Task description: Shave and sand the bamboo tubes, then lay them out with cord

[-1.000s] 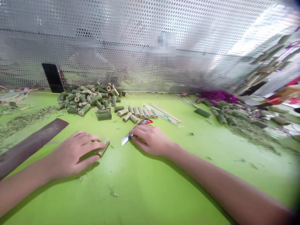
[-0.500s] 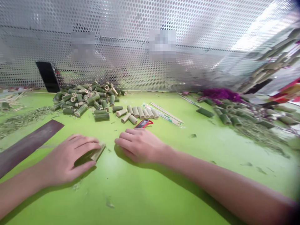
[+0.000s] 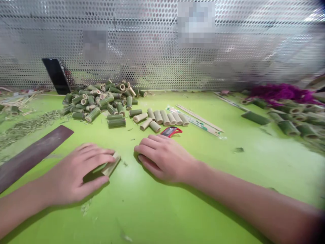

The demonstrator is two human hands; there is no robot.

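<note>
My left hand lies low over the green tabletop, thumb and fingers curved around a short peeled bamboo piece. Part of that piece is hidden under the fingers. To the right, my right hand rests on the table with its fingers curled in; whatever is beneath them, if anything, is hidden. Just beyond its knuckles lies a red and grey tool resembling a peeler, and I cannot tell whether the hand touches it. Pale peeled bamboo pieces form a row behind the tool.
Green bamboo pieces are heaped at the back, near a propped phone. A dark flat strip and shavings lie left. Wooden sticks, more bamboo and purple material lie right. A perforated metal sheet stands behind.
The view has shifted, so the things on the table appear farther right. My hands stay almost in place, the left one still on the bamboo piece, the right one still curled.
</note>
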